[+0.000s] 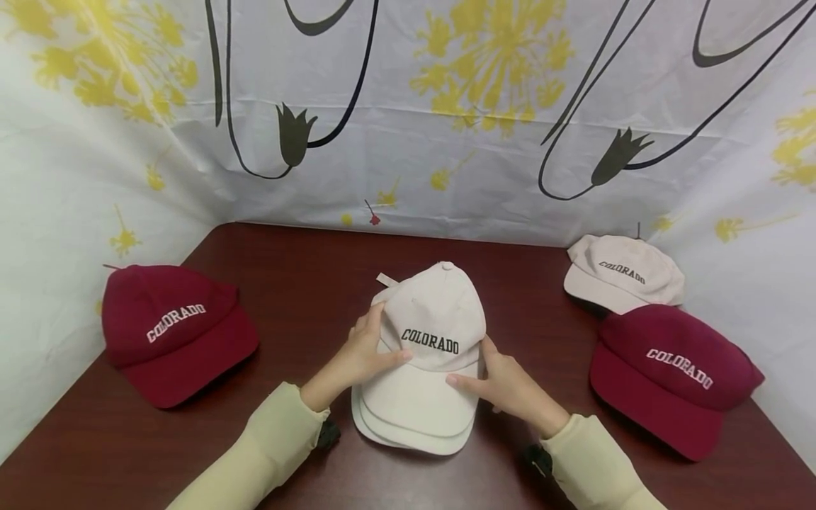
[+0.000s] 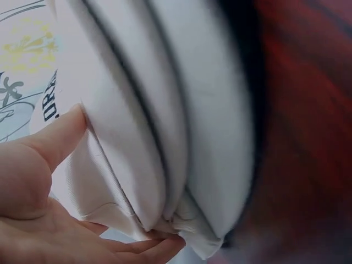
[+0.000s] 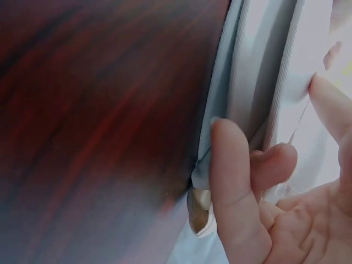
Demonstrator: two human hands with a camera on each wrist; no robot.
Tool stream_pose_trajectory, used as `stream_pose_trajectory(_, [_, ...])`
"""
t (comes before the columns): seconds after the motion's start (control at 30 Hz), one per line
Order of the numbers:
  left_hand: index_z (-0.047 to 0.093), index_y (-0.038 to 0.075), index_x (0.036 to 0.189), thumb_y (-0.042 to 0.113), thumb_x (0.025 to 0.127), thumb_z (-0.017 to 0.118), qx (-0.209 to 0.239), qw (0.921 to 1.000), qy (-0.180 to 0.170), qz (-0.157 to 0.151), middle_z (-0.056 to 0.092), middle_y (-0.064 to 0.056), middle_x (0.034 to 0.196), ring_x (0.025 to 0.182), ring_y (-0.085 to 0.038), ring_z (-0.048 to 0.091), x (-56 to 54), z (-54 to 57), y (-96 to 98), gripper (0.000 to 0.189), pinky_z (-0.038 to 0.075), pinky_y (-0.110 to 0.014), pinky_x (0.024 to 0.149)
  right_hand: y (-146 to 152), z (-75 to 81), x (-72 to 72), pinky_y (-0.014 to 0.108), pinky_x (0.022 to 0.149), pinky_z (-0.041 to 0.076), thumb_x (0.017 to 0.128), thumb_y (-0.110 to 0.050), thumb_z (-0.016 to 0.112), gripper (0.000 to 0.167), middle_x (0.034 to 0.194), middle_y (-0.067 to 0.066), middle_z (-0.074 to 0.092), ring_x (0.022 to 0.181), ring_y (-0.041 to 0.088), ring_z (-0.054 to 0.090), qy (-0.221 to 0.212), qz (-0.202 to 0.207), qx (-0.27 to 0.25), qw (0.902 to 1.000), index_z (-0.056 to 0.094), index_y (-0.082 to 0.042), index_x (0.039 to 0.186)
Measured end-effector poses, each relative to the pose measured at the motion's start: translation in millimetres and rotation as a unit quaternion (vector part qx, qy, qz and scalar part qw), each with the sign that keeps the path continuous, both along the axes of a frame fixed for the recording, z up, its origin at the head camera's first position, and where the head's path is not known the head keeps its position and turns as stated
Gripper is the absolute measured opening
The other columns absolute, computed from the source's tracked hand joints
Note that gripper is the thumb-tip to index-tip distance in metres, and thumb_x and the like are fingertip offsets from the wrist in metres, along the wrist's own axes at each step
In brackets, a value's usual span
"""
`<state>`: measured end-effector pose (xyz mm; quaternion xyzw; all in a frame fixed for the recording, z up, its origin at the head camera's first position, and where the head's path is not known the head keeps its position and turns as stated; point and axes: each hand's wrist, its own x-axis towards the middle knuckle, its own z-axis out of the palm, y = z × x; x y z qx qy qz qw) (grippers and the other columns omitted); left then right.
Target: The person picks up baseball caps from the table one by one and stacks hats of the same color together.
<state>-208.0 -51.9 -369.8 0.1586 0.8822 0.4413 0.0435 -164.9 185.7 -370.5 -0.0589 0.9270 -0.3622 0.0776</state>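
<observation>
A stack of off-white baseball caps (image 1: 421, 397) sits at the middle of the table, brims toward me. In the left wrist view three brims (image 2: 214, 126) show, one above another. The top cap reads COLORADO in dark letters. My left hand (image 1: 366, 354) grips the stack's left side, thumb on the front by the lettering and fingers around the edge. On the opposite side my right hand (image 1: 513, 386) holds the stack, its thumb on the top brim. In the right wrist view its fingers (image 3: 234, 176) curl beside the layered brim edges.
A maroon COLORADO cap (image 1: 172, 326) lies at the left of the dark red-brown table (image 1: 287, 262). At the right another maroon cap (image 1: 676, 375) lies in front of an off-white cap (image 1: 627, 273). A patterned white cloth (image 1: 395, 170) hangs behind and at both sides.
</observation>
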Motion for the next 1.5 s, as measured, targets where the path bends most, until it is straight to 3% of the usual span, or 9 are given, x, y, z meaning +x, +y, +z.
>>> stream_pose_trajectory(0.27, [0.021, 0.007, 0.142, 0.032, 0.072, 0.074, -0.015, 0.9998, 0.013, 0.003, 0.031, -0.024, 0.136, 0.121, -0.040, 0.032, 2.6, 10.2, 2.0, 0.091, 0.029, -0.058, 0.092, 14, 8.5, -1.4, 0.032, 0.044, 0.046, 0.079, -0.034, 0.072, 0.084, 0.071, 0.003, 0.057, 0.050, 0.018, 0.053, 0.016, 0.007, -0.023, 0.9996, 0.024, -0.002, 0.141])
stream_pose_trajectory(0.4, [0.020, 0.007, 0.143, 0.028, 0.071, 0.075, -0.012, 0.9996, 0.026, -0.002, 0.029, -0.023, 0.139, 0.124, -0.040, 0.029, 2.4, 15.2, 4.1, 0.094, 0.027, -0.056, 0.095, 21, 14.2, -1.0, 0.031, 0.057, 0.046, 0.080, -0.034, 0.070, 0.080, 0.073, 0.003, 0.058, 0.063, 0.015, 0.055, 0.051, 0.010, -0.001, 0.9987, 0.028, 0.000, 0.140])
stream_pose_trajectory(0.6, [0.022, 0.006, 0.142, 0.026, 0.071, 0.075, 0.005, 0.9993, 0.036, -0.012, 0.028, -0.025, 0.138, 0.125, -0.041, 0.027, 2.1, 27.8, 7.2, 0.091, 0.026, -0.055, 0.097, 30, 22.9, 3.0, 0.040, 0.079, 0.046, 0.083, -0.040, 0.066, 0.080, 0.099, 0.011, 0.063, 0.093, 0.023, 0.060, 0.078, -0.008, 0.020, 0.9967, 0.030, 0.006, 0.138])
stream_pose_trajectory(0.77, [0.021, 0.009, 0.143, 0.025, 0.074, 0.075, 0.012, 0.9990, 0.039, -0.020, 0.027, -0.022, 0.139, 0.126, -0.038, 0.025, -1.5, 41.7, 13.5, 0.089, 0.027, -0.053, 0.098, 39, 27.7, 6.7, 0.047, 0.087, 0.042, 0.085, -0.042, 0.063, 0.079, 0.120, 0.020, 0.056, 0.110, 0.033, 0.053, 0.076, -0.019, 0.015, 0.9968, 0.029, 0.005, 0.139])
stream_pose_trajectory(1.03, [0.021, 0.013, 0.144, 0.025, 0.074, 0.076, 0.030, 0.9982, 0.047, -0.023, 0.025, -0.016, 0.142, 0.130, -0.033, 0.020, -10.2, 64.9, 30.1, 0.089, 0.027, -0.051, 0.099, 51, 34.1, 11.2, 0.050, 0.090, 0.039, 0.088, -0.039, 0.059, 0.074, 0.127, 0.026, 0.049, 0.114, 0.037, 0.049, 0.091, -0.021, 0.013, 0.9955, 0.030, 0.007, 0.138])
stream_pose_trajectory(1.23, [0.020, 0.013, 0.144, 0.029, 0.077, 0.074, 0.023, 0.9975, 0.056, -0.036, 0.023, -0.015, 0.143, 0.133, -0.033, 0.015, -12.3, 78.6, 43.1, 0.088, 0.019, -0.053, 0.103, 61, 40.3, 15.4, 0.050, 0.091, 0.038, 0.089, -0.034, 0.059, 0.071, 0.129, 0.027, 0.046, 0.116, 0.039, 0.047, 0.103, -0.024, -0.004, 0.9944, 0.030, 0.008, 0.138])
stream_pose_trajectory(1.37, [0.020, 0.014, 0.143, 0.030, 0.077, 0.073, 0.024, 0.9969, 0.060, -0.045, 0.024, -0.015, 0.142, 0.130, -0.030, 0.022, -13.1, 84.6, 50.4, 0.087, 0.027, -0.050, 0.099, 66, 44.9, 17.0, 0.049, 0.091, 0.039, 0.090, -0.029, 0.059, 0.069, 0.129, 0.029, 0.045, 0.117, 0.040, 0.046, 0.110, -0.025, -0.019, 0.9934, 0.028, 0.010, 0.138])
stream_pose_trajectory(1.5, [0.020, 0.013, 0.143, 0.030, 0.078, 0.072, 0.027, 0.9958, 0.060, -0.064, 0.024, -0.014, 0.142, 0.129, -0.031, 0.022, -14.1, 89.3, 56.8, 0.085, 0.027, -0.046, 0.100, 73, 50.1, 17.5, 0.049, 0.091, 0.039, 0.090, -0.025, 0.059, 0.068, 0.129, 0.031, 0.044, 0.116, 0.042, 0.045, 0.117, -0.024, -0.026, 0.9926, 0.027, 0.012, 0.137])
